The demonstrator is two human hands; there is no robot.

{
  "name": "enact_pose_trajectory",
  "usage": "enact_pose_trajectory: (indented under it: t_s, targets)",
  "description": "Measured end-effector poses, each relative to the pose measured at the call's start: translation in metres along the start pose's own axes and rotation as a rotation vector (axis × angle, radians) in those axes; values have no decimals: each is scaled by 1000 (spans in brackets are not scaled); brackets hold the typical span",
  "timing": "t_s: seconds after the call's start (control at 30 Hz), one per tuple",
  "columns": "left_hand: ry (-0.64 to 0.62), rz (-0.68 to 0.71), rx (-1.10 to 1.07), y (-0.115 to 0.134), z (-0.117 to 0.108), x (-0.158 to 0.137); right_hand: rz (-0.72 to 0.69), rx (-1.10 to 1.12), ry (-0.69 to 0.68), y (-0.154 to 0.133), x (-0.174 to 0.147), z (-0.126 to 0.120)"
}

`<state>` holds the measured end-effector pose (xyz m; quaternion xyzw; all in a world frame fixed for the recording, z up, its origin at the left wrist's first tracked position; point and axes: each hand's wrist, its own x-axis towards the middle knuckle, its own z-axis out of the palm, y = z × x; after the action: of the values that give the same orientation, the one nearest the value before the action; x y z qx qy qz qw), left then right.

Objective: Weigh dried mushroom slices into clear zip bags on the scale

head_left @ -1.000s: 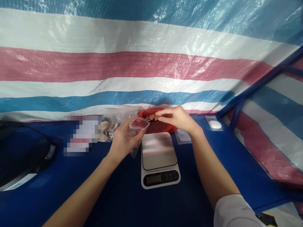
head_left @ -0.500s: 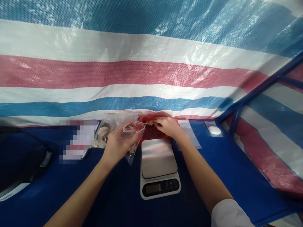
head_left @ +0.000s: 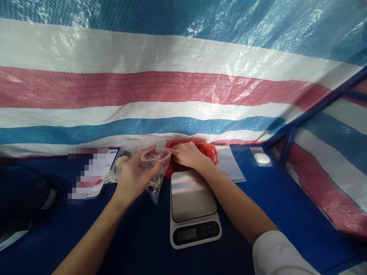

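My left hand (head_left: 133,172) is closed around a clear zip bag (head_left: 157,162), keeping its mouth spread apart. Some small brownish pieces lie in the bag's lower corner. Over the red mesh-like bag (head_left: 210,149) is my right hand (head_left: 187,154), its fingers curled together beside the zip bag's rim. Whatever those fingertips pinch is hidden. Just in front of the red bag stands a white kitchen scale (head_left: 193,198) with a bare metal plate. Behind my left hand rests another clear bag (head_left: 119,166) with pale and dark pieces.
A phone (head_left: 97,179), partly blurred out, lies on the blue table (head_left: 286,206) at left, near a black bag (head_left: 23,191). Flat clear bags (head_left: 231,168) lie right of the red bag. Farther right is a white oval object (head_left: 262,158). Striped sheeting (head_left: 172,88) walls the back.
My right hand has moved left from the red bag's middle to the zip bag's rim. My left hand, still holding the zip bag, has shifted slightly left in view.
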<state>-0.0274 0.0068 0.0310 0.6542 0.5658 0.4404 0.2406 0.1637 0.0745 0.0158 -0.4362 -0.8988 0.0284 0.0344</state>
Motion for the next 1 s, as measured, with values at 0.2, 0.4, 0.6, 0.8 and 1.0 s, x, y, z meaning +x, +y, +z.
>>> enact_pose_trajectory:
  t_s: [0.2, 0.4, 0.6, 0.8, 1.0]
  targets:
    - [-6, 4, 7, -4, 0, 0, 16, -17, -24, -3, 6, -1]
    - [-7, 1, -19, 1, 1, -1, 56, -50, -26, -1, -2, -3]
    - [-25, 85, -39, -3, 4, -1, 95, -40, -11, 1, -18, 1]
    - [-26, 84, -68, -1, 6, -3, 30, -15, 33, -1, -22, 7]
    - [-39, 67, -36, -4, 6, -4, 8, -37, 22, -3, -23, 9]
